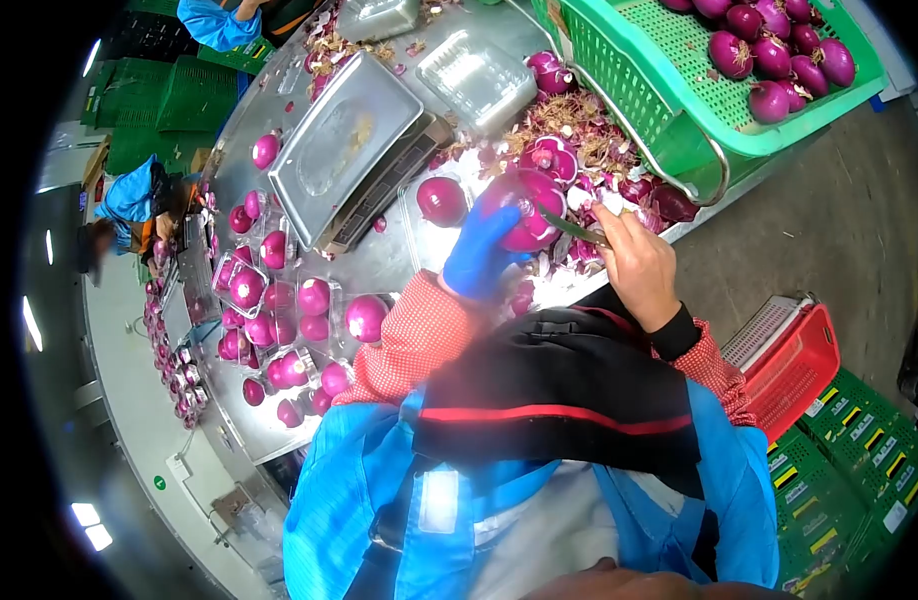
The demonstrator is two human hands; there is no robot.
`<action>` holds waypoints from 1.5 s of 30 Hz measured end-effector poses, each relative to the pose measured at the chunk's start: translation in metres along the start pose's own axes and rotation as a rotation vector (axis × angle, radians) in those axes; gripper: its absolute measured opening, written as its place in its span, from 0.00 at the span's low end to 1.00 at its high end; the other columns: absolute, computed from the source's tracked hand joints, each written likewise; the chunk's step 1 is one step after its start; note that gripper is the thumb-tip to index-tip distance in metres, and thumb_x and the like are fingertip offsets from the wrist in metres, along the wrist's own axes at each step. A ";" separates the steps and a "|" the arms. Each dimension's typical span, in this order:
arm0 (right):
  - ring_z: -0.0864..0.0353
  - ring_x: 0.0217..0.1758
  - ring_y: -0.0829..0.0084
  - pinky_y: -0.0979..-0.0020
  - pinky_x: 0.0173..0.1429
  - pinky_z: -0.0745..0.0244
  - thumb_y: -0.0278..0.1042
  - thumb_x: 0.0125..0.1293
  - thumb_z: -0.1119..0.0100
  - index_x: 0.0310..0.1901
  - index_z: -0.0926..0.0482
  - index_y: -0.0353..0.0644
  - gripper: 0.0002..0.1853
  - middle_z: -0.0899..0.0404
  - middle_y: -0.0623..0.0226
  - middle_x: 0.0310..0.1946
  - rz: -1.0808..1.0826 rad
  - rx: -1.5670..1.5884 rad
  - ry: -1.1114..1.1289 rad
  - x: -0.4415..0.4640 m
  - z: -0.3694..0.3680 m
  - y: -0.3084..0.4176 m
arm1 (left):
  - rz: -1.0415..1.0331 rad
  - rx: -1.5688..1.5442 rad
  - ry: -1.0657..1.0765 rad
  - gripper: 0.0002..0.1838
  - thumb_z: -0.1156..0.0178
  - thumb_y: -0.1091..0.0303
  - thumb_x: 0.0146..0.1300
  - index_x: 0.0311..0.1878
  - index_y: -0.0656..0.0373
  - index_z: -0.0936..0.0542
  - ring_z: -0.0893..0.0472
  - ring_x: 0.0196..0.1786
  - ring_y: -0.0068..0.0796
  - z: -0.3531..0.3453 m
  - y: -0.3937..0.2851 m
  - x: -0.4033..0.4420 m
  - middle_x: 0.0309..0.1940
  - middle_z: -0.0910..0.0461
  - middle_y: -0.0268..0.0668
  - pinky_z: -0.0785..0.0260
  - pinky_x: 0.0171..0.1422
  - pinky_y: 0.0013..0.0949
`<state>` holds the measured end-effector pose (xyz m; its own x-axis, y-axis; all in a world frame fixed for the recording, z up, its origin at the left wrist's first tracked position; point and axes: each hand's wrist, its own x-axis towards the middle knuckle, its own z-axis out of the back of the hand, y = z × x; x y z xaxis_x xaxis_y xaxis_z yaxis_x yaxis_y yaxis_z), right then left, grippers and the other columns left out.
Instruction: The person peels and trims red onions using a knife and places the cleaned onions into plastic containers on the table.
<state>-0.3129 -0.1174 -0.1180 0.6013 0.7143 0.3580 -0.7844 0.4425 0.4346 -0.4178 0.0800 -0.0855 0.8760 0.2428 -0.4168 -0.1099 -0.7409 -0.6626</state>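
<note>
My left hand (481,248), in a blue glove, is closed around a large red onion (530,228) above the table's near edge. My bare right hand (639,262) grips a knife (576,231), its dark blade reaching left to the onion. Part of the onion is blurred. Just left of it, another red onion (441,201) rests in a clear plastic tray (415,222). Behind my hands lie onion skins and roots (569,120) in a heap, with a partly peeled onion (549,160) among them.
A green crate (724,130) of red onions stands at the upper right. A scale (347,150) with a metal pan sits left of centre. Packed onions (279,320) cover the table's left part. A red basket (794,370) and green crates (849,470) stand at my right. Other people work at upper left.
</note>
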 end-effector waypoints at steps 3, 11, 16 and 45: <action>0.22 0.27 0.68 0.67 0.31 0.27 0.27 0.49 0.32 0.56 0.22 0.46 0.28 0.29 0.68 0.30 0.043 -0.044 -0.007 0.003 0.006 0.000 | 0.043 -0.007 -0.032 0.29 0.42 0.65 0.67 0.70 0.59 0.35 0.21 0.59 0.34 -0.004 -0.008 -0.005 0.60 0.25 0.41 0.26 0.63 0.35; 0.23 0.26 0.68 0.67 0.30 0.28 0.27 0.50 0.33 0.55 0.20 0.46 0.26 0.31 0.68 0.29 0.051 -0.085 -0.055 0.004 0.003 -0.001 | 0.095 0.085 0.039 0.29 0.43 0.65 0.68 0.70 0.60 0.35 0.23 0.61 0.32 0.014 -0.011 -0.003 0.60 0.25 0.40 0.27 0.64 0.35; 0.25 0.25 0.68 0.67 0.29 0.29 0.28 0.52 0.34 0.56 0.20 0.47 0.26 0.32 0.68 0.28 0.035 -0.142 -0.100 0.001 -0.006 -0.006 | -0.016 0.259 0.115 0.30 0.40 0.68 0.67 0.70 0.61 0.35 0.24 0.60 0.30 0.015 -0.006 -0.003 0.60 0.25 0.39 0.29 0.65 0.34; 0.22 0.27 0.65 0.65 0.31 0.27 0.28 0.53 0.32 0.60 0.24 0.47 0.29 0.27 0.65 0.31 -0.071 0.011 -0.025 0.003 -0.004 0.004 | -0.153 0.212 0.072 0.40 0.37 0.63 0.63 0.74 0.62 0.43 0.27 0.64 0.35 0.014 0.004 0.006 0.61 0.29 0.42 0.32 0.68 0.37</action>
<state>-0.3146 -0.1111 -0.1178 0.6591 0.6676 0.3463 -0.7381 0.4856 0.4684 -0.4192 0.0868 -0.0997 0.9204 0.2910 -0.2612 -0.0626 -0.5496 -0.8331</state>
